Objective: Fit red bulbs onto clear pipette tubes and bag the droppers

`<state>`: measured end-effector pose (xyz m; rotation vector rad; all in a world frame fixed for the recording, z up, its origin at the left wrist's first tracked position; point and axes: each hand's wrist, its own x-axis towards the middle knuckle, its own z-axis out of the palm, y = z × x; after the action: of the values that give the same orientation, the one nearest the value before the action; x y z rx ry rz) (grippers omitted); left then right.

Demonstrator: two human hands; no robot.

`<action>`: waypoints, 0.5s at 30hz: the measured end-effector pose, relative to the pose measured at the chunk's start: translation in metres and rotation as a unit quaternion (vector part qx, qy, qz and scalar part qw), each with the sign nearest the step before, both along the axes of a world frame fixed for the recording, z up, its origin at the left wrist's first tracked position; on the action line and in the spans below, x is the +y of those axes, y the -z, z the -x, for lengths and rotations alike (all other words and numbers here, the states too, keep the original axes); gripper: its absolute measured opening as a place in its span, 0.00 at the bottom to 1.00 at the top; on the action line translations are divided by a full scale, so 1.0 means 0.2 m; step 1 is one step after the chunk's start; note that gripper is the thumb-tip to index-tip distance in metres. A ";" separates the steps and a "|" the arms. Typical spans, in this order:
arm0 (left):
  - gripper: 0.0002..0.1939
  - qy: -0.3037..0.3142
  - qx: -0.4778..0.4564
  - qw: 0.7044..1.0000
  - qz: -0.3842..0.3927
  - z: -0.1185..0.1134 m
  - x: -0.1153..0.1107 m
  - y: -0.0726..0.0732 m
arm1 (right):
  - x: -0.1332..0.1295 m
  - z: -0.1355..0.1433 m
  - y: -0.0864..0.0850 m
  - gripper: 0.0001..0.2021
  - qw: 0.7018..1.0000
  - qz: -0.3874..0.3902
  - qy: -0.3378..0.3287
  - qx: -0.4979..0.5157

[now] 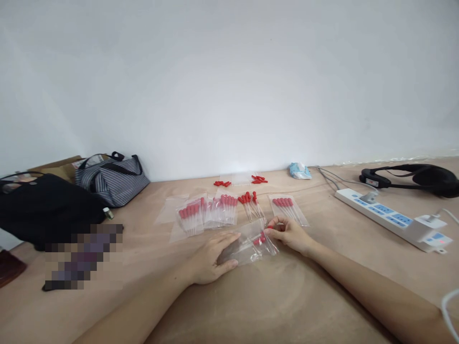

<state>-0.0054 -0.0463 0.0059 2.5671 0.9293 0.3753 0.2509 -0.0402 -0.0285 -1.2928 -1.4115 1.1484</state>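
A clear plastic bag lies in front of me with a few red-bulbed droppers inside, their bulbs toward its right end. My left hand holds the bag's left end, thumb and fingers on either side of it. At the right end, my right hand pinches a red-bulbed dropper by its bulb; its stem is hard to make out. Just behind are loose droppers with red bulbs and thin pale stems. Filled bags of droppers overlap to the left, and another filled bag lies to the right.
Red bulbs and thin clear tubes lie near the wall. A blue face mask, a white power strip and a black headset are on the right. A striped bag and a black bag stand left, near a small bottle.
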 end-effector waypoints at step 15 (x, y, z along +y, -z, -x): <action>0.26 -0.008 0.023 1.000 0.000 -0.01 0.00 0.00 | 0.05 -0.01 0.01 0.09 0.983 -0.117 -0.058 -0.130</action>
<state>-0.0041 -0.0453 0.0054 2.5795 0.9655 0.3228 0.2530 -0.0297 -0.0306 -1.2369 -1.7767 0.8777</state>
